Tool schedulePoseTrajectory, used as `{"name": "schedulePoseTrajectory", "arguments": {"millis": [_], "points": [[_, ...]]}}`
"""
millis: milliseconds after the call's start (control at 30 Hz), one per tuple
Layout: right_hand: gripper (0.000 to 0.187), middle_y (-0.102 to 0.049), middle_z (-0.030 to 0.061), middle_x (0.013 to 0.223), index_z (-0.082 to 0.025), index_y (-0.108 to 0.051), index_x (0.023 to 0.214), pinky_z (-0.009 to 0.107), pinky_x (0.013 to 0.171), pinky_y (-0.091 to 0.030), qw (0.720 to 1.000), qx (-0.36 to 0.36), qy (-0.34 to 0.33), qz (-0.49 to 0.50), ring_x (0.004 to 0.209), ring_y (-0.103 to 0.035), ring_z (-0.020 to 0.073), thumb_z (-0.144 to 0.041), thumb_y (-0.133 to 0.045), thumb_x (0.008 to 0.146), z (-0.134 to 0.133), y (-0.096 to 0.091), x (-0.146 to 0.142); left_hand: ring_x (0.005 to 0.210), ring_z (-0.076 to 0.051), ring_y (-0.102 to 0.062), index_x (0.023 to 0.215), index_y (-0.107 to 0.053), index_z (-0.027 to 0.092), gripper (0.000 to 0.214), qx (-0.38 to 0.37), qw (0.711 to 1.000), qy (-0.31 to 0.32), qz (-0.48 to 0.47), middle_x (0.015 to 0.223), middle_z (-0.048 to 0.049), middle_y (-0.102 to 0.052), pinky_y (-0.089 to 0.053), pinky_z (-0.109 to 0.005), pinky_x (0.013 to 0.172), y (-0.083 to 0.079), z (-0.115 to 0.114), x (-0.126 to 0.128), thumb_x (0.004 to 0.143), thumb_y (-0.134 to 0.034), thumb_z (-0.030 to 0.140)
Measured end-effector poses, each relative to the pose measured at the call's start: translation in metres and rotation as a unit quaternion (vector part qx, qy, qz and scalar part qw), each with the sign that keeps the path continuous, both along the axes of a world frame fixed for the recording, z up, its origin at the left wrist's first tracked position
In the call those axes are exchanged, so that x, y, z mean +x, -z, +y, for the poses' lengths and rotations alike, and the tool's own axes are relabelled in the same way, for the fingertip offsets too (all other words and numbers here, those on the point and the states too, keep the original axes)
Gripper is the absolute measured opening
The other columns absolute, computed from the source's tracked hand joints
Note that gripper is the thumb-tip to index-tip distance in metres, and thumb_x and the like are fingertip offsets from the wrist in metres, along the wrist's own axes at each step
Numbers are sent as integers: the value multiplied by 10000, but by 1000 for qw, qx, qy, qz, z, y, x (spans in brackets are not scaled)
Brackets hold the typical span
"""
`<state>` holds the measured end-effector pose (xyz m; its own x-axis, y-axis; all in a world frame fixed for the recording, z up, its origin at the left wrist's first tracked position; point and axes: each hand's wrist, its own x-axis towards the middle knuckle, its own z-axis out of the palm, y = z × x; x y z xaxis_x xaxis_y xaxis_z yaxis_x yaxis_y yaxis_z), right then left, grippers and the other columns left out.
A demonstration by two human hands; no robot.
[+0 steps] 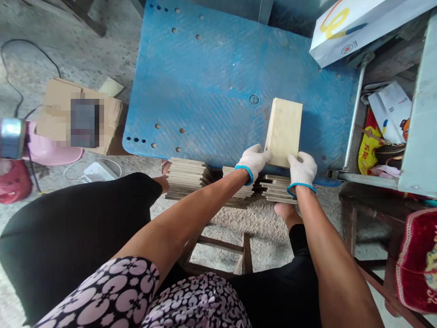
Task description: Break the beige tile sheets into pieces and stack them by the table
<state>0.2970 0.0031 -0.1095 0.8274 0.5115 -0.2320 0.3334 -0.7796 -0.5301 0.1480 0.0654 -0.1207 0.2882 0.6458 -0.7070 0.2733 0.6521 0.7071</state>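
A small stack of pale wooden boards (286, 130) stands over the near right part of the blue table (205, 77). My left hand (253, 160), in a white knitted glove with a blue cuff, closes on the stack's lower left edge. At its lower right corner, my right hand (302, 169), gloved the same way, grips with the thumb on the board's face. Below the table's near edge are piles of similar boards: a left pile (187, 177), a middle pile (238, 196) partly behind my left arm, and a right pile (278, 189) under my hands.
A metal bar (355, 114) and a grey cabinet (421, 109) border the table's right end. A white paper bag (362, 34) overhangs the far right corner. To the left are a cardboard box (54, 98) and a white power strip (99, 172). A wooden stool (247, 250) stands below.
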Motion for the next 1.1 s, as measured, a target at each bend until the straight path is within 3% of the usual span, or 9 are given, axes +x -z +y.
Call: {"name": "schedulePoseTrajectory", "arguments": {"millis": [133,300,467,567,700,767,867,967,1100], "points": [[305,-725,60,913,-136,-710,903,381,912,-560,968,155,108,165,900,-682,231,-284,-771,643,5,2,-1,892,-214,-695,1034,-703,152,339,-75,995,-7,-61,1033,-108,-742,-558,-312,728,-11,22,8,855,-695,439],[308,-728,20,827,-173,-671,917,342,789,-624,846,283,141,430,871,-709,198,-298,-816,675,14,-4,-11,816,-205,-671,972,-689,149,326,-127,987,-1,-103,905,-105,-732,-528,-319,690,-23,39,16,801,-778,412],[285,-741,35,875,-178,-667,897,326,748,-629,847,271,123,440,860,-711,191,-306,-808,685,8,-12,-16,774,-203,-679,984,-683,147,223,-123,974,-28,-189,855,-84,-728,-564,-384,769,-37,37,12,778,-748,203],[345,-740,60,902,-167,-685,929,379,799,-620,899,214,30,380,892,-706,229,-413,-780,707,-2,-25,-13,764,-209,-690,996,-679,126,272,-124,967,-42,-220,865,-94,-739,-586,-410,787,-51,31,0,734,-747,152],[619,-716,134,1059,-134,-674,1150,486,946,-562,975,118,-134,133,991,-684,289,-613,-705,759,-24,-70,-15,774,-227,-698,1052,-706,91,422,-88,972,-33,-215,895,-128,-752,-590,-424,799,-76,17,-27,658,-803,206],[732,-660,165,1237,-158,-595,1327,517,1009,-525,966,95,-238,30,1116,-648,313,-650,-679,791,-42,-101,-28,794,-244,-707,1080,-713,78,485,-83,971,-29,-223,898,-140,-755,-589,-424,809,-92,4,-44,631,-814,231],[785,-551,178,1413,-194,-501,1431,535,1068,-485,919,72,-379,-80,1294,-541,350,-653,-679,820,-78,-141,-64,870,-274,-720,1146,-695,65,581,-107,963,-37,-244,923,-160,-761,-592,-420,830,-120,-23,-71,623,-829,280],[729,-522,188,1432,-204,-429,1472,535,1074,-483,912,83,-374,-147,1334,-507,353,-587,-635,887,-121,-157,-101,925,-309,-720,1177,-683,67,653,-147,959,-41,-239,974,-183,-763,-603,-430,821,-146,-54,-98,607,-855,334],[680,-462,202,1472,-217,-388,1500,571,1105,-447,919,62,-353,-163,1388,-450,378,-397,-643,896,-175,-151,-131,934,-313,-718,1125,-708,82,637,-168,965,-10,-204,1000,-182,-762,-606,-411,817,-169,-96,-128,579,-874,365]]}}
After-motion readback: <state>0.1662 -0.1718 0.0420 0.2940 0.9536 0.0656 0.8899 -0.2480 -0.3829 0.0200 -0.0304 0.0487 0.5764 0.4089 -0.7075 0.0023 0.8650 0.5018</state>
